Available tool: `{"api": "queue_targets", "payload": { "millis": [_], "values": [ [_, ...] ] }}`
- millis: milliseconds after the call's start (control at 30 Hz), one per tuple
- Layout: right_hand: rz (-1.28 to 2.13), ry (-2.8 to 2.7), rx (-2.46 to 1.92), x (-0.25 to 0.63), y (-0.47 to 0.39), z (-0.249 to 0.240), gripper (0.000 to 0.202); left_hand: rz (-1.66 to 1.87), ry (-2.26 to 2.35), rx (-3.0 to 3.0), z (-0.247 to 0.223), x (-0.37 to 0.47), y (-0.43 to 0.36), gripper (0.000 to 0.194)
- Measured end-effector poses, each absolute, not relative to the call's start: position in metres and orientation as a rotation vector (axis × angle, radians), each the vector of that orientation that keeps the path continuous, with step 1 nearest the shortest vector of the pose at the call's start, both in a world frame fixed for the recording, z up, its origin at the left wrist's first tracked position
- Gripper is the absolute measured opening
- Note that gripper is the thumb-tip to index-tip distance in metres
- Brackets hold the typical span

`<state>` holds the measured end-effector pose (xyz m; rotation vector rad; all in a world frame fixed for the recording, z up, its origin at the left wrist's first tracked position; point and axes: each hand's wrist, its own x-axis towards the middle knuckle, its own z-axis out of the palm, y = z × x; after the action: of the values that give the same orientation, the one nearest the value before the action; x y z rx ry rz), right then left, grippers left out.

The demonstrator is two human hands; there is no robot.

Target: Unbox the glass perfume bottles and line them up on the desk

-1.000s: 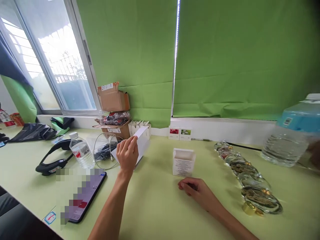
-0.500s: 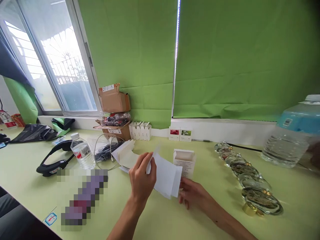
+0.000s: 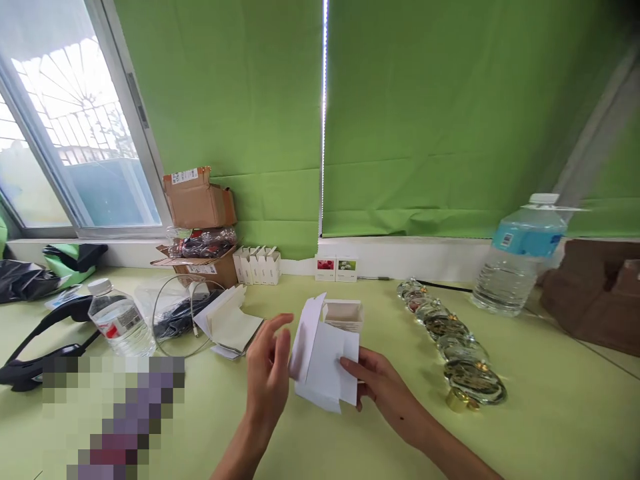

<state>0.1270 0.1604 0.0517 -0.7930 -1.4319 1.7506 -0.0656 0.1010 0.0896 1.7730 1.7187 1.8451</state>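
Note:
A creased white cardboard box blank (image 3: pixel 325 363), its flaps partly folded up, is held above the table by my right hand (image 3: pixel 377 387), thumb on the face and fingers behind. My left hand (image 3: pixel 270 370) is just left of the blank, its thumb and index finger apart and nothing between them. Right behind the blank stands a white box (image 3: pixel 344 312) with its top open. To the left of my left hand lies a loose pile of flat white and cream blanks (image 3: pixel 233 327).
Small white boxes (image 3: pixel 257 265) stand in a row near the wall. Farther left are cardboard boxes (image 3: pixel 197 203), a water bottle (image 3: pixel 123 320) and a black headset (image 3: pixel 50 347). Right of my hands runs a line of shiny glass-like discs (image 3: pixel 450 333), with a large water jug (image 3: pixel 520 257) behind.
My left hand has let go of the white blank and opened beside it. My right hand has taken hold of its right side. The view has turned to the right.

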Motion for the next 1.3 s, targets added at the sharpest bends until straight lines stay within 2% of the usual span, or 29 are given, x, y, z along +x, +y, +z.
{"api": "queue_targets", "payload": {
  "millis": [33,200,267,433,567,700,800,900,1000,1067,1200,1300],
  "values": [
    [1.733,-1.444,-0.801,0.128,0.160,0.054,0.039,1.788,1.713,1.629,0.089,-0.065,0.104,0.043],
    [1.657,-1.489,-0.850,0.131,0.157,0.063,0.044,1.247,1.431,1.211,0.094,-0.059,0.111,0.055],
    [1.631,-1.510,-0.857,0.131,0.155,0.067,0.045,1.140,1.365,1.169,0.094,-0.055,0.110,0.054],
    [1.508,-1.549,-0.922,0.133,0.151,0.068,0.051,1.304,1.275,1.294,0.080,-0.046,0.114,0.041],
    [1.398,-1.748,-0.913,0.134,0.148,0.065,0.045,1.371,1.472,1.439,0.064,-0.043,0.118,0.039],
    [1.432,-1.791,-0.908,0.129,0.145,0.063,0.045,1.335,1.569,1.560,0.053,-0.036,0.117,0.042],
    [1.421,-1.767,-0.916,0.129,0.147,0.067,0.040,1.382,1.463,1.529,0.051,-0.033,0.116,0.051],
    [1.384,-1.722,-0.884,0.138,0.153,0.079,0.039,1.512,1.432,1.446,0.053,-0.037,0.117,0.052],
    [1.274,-1.639,-0.996,0.155,0.163,0.100,0.043,1.635,1.604,1.513,0.060,-0.043,0.123,0.035],
    [1.154,-1.613,-1.060,0.166,0.172,0.117,0.045,1.686,1.650,1.687,0.067,-0.045,0.131,0.031],
    [0.930,-1.681,-1.041,0.178,0.192,0.143,0.043,1.520,1.542,2.057,0.080,-0.038,0.152,0.027],
    [0.869,-1.750,-1.010,0.176,0.202,0.148,0.040,1.475,1.435,2.034,0.082,-0.028,0.168,0.028]
  ]
}}
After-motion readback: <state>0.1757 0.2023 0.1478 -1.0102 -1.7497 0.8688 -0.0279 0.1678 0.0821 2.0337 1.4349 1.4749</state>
